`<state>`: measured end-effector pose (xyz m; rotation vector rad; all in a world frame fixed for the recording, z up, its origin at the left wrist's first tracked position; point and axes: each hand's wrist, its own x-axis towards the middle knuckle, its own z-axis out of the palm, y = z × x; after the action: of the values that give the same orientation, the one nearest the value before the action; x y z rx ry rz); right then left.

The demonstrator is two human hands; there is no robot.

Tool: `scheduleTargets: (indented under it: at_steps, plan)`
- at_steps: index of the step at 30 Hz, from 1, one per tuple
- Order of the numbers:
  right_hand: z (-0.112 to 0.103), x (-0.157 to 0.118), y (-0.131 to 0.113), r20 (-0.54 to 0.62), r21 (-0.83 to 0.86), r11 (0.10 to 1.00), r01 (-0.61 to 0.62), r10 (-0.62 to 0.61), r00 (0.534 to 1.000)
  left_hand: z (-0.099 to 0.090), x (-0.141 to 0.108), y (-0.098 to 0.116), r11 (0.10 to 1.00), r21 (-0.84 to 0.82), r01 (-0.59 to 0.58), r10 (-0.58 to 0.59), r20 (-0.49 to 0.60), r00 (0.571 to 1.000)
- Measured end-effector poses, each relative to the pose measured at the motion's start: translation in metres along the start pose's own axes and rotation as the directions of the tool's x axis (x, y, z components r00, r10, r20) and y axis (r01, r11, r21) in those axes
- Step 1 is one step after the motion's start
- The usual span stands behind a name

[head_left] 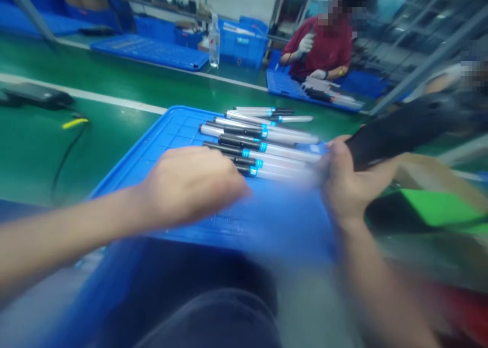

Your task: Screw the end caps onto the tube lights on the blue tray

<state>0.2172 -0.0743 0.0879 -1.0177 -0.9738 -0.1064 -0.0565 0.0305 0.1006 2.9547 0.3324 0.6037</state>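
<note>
Blue plastic lid (173, 129), right side blurred; black-and-white cylindrical sticks (284, 151), blue-banded, across its far half. Your curled left hand (196, 180) hides some left ends; right hand (345, 188) smeared at right; can't tell either's grip.

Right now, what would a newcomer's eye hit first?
Mid-picture, the blue-labelled tubes on the blue board, with the blurred left hand and right hand near them. Then the co-worker, upper right, in red with white gloves. Last, the bright green floor at left.
</note>
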Motion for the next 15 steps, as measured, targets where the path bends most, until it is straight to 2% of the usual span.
scheduleTargets:
  at_steps: [3, 6, 8, 10, 15]
  plan:
    - [0.002, -0.001, -0.004, 0.051, -0.059, 0.998, -0.023, 0.026, 0.998, 0.018, 0.026, -0.057, 0.994, 0.050, -0.093, 0.089, 0.083, 0.993]
    - [0.003, -0.003, -0.011, 0.141, -0.125, 0.989, -0.077, 0.094, 0.985, 0.042, 0.031, -0.094, 0.985, 0.044, -0.165, 0.153, 0.207, 0.966]
    - [0.006, -0.002, -0.016, 0.171, -0.142, 0.983, -0.116, 0.140, 0.975, 0.055, 0.027, -0.103, 0.987, 0.044, -0.153, 0.141, 0.202, 0.969]
    - [0.011, 0.000, -0.019, 0.172, -0.140, 0.980, -0.143, 0.166, 0.971, 0.063, 0.020, -0.102, 0.991, 0.021, -0.130, 0.124, 0.173, 0.977]
    - [0.032, 0.002, -0.020, 0.134, -0.095, 0.983, -0.160, 0.172, 0.976, 0.062, 0.015, -0.091, 0.993, -0.068, -0.094, 0.107, 0.211, 0.972]
